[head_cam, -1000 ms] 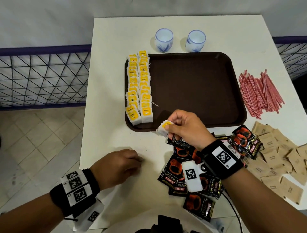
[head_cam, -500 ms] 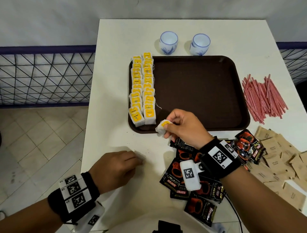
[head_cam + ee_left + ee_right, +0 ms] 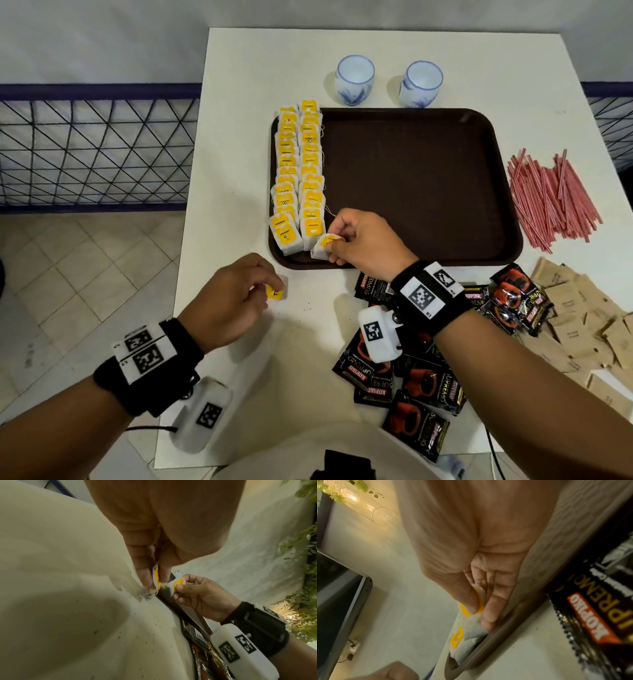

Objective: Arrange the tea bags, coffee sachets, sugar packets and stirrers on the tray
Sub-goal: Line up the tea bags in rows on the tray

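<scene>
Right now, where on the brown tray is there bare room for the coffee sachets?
The brown plastic tray is bare from the two rows of yellow-tagged tea bags rightward to its right rim by the red stirrers. Crowded: the near-left corner, where the right hand pinches a tea bag. The black coffee sachets lie just below the near rim.

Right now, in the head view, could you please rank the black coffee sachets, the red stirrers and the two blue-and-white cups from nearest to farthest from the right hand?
From the right hand:
1. Black coffee sachets, just beneath the wrist, on the table's near side.
2. Red stirrers, in a pile right of the brown tray.
3. Blue-and-white cups, beyond the tray's far edge.
</scene>
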Demonstrator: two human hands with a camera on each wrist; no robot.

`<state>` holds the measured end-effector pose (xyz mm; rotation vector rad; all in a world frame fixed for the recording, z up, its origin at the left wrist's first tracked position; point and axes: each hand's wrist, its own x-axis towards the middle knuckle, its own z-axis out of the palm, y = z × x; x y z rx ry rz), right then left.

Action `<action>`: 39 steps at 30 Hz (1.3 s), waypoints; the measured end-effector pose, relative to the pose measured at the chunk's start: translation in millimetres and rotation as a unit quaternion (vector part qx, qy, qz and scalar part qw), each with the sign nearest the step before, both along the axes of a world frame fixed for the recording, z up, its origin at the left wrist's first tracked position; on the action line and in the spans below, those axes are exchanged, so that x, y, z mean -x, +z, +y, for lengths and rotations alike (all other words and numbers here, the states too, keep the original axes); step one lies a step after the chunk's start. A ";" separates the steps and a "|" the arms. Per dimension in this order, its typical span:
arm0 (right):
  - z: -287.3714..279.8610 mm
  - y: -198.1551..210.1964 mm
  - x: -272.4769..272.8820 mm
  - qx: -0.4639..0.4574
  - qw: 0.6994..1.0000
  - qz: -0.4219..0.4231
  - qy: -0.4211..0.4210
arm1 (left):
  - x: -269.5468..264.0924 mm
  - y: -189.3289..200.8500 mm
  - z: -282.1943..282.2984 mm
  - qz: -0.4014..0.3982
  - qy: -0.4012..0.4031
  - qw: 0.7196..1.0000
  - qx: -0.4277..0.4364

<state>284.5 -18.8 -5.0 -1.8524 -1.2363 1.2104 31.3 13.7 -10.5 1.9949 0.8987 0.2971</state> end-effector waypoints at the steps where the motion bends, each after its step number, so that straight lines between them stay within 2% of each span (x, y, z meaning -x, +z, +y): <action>1: 0.8 0.2 0.1 0.000 1.000 -0.007 0.004 | -2.6 4.9 1.4 -0.001 0.004 1.000 -0.009; 5: 4.5 -1.3 1.9 0.006 0.999 -0.037 0.027 | -15.3 22.4 14.4 -0.018 0.024 0.997 -0.069; 12: 16.4 -2.3 6.8 0.009 0.994 -0.087 0.062 | -43.5 18.8 44.8 0.028 0.007 0.999 -0.024; 18: 22.8 -5.1 7.8 0.011 0.991 -0.103 0.081 | -54.6 19.9 58.9 0.063 -0.042 0.996 -0.044; 24: 25.4 -9.0 6.7 0.015 0.990 -0.110 0.086 | -62.9 17.6 66.3 0.112 -0.097 0.984 -0.100; 32: 28.4 -8.2 6.5 0.018 0.991 -0.116 0.063 | -53.6 1.3 59.7 0.073 -0.088 0.966 -0.230; 39: 26.9 -0.5 5.7 0.015 0.988 -0.139 0.066 | -49.2 -8.7 47.9 0.083 -0.053 0.978 -0.183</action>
